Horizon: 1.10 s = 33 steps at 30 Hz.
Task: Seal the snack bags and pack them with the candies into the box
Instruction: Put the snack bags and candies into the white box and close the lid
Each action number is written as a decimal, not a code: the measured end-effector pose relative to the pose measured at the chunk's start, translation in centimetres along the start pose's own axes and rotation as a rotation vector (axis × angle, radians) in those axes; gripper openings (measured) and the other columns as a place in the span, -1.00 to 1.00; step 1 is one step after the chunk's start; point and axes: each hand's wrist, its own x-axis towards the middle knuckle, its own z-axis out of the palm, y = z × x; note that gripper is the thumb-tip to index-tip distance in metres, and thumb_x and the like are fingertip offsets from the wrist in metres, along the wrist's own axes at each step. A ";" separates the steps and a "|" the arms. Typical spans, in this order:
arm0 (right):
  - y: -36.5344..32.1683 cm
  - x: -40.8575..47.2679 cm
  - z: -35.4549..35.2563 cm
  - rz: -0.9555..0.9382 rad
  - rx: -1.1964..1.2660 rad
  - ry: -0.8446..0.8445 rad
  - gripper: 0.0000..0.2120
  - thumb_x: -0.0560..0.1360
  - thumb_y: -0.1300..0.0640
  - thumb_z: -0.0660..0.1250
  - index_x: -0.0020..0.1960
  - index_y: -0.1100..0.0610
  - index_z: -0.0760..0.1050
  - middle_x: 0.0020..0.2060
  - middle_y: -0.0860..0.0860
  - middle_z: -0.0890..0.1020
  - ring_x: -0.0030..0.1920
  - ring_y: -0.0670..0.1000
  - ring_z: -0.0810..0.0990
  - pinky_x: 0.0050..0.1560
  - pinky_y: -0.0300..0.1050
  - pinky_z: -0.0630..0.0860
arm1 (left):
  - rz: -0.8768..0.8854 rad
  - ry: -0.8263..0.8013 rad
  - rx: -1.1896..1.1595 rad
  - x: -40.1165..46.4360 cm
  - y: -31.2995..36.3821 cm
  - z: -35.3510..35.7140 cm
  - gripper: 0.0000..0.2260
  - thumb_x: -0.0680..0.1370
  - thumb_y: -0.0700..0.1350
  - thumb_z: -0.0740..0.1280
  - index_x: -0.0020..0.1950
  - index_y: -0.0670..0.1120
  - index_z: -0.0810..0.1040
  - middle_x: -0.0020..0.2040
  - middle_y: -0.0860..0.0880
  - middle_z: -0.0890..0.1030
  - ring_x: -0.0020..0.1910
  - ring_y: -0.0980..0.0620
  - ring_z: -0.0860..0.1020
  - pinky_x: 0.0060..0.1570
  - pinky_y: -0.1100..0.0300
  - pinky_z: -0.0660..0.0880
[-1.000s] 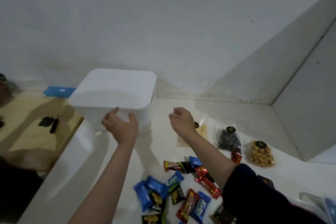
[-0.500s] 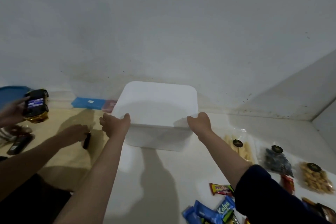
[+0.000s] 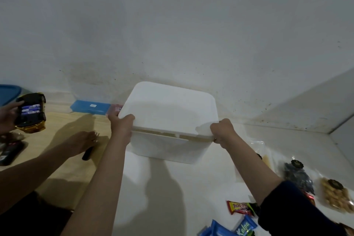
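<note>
A white foam box (image 3: pixel 168 149) stands on the white table against the wall, its white lid (image 3: pixel 170 109) raised slightly at the near edge so a brown gap shows. My left hand (image 3: pixel 121 126) grips the lid's near left corner. My right hand (image 3: pixel 223 130) grips its near right corner. Snack bags lie at the right: a dark one (image 3: pixel 298 176) and a golden one (image 3: pixel 335 195), with a pale one (image 3: pixel 265 157) partly behind my right arm. Wrapped candies (image 3: pixel 240 207) lie near the bottom right, with blue ones (image 3: pixel 245 227) at the frame's lower edge.
Another person's hands are at the left, one (image 3: pixel 82 142) resting on the wooden surface by a black object (image 3: pixel 87 154), the other (image 3: pixel 7 115) holding a dark device (image 3: pixel 31 111). A blue flat case (image 3: pixel 90 107) lies by the wall. The wall corner closes the right side.
My hands went from hovering in front of the box to gripping the lid's near corners, and the lid's near edge has lifted. The view shifted left, showing the other person.
</note>
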 end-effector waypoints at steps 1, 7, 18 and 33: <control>0.0 -0.1 -0.1 0.010 0.016 -0.014 -0.87 0.41 0.36 0.17 -0.05 0.31 0.41 -0.16 0.14 0.48 -0.26 0.11 0.42 -0.39 -0.16 0.34 | -0.004 -0.022 -0.051 -0.1 0.2 -0.1 -0.57 0.44 -0.21 0.31 0.19 0.12 0.25 0.19 -0.04 0.37 0.15 -0.07 0.41 0.12 -0.04 0.50; 0.0 -1.0 -0.8 -0.013 0.126 -0.002 -0.74 0.46 0.36 0.09 0.12 0.17 0.22 -0.10 0.06 0.44 -0.09 0.12 0.47 -0.19 0.04 0.52 | 0.027 -0.130 -0.116 -0.9 -0.2 -0.5 -0.53 0.45 -0.25 0.30 0.26 0.08 0.25 0.27 -0.07 0.40 0.20 -0.11 0.42 -0.10 -0.05 0.51; 1.9 -8.4 -3.3 -0.227 0.162 -0.044 -0.61 0.44 0.41 0.20 0.24 0.21 0.34 0.10 0.12 0.55 0.09 0.11 0.54 0.01 -0.05 0.50 | 0.106 -0.067 -0.178 -5.0 -2.6 -5.2 -0.55 0.44 -0.33 0.32 0.29 -0.12 0.31 0.23 -0.17 0.47 0.15 -0.16 0.50 0.18 -0.14 0.48; 14.3 -20.4 -4.3 -0.217 -0.121 -0.351 -0.68 0.40 0.45 0.28 0.06 0.17 0.33 -0.06 0.07 0.49 -0.02 0.08 0.49 -0.07 -0.13 0.45 | -0.094 0.149 0.006 -17.5 -16.1 -19.2 -0.65 0.49 -0.30 0.28 0.28 -0.19 0.44 0.12 -0.20 0.55 0.05 -0.23 0.53 -0.04 -0.05 0.50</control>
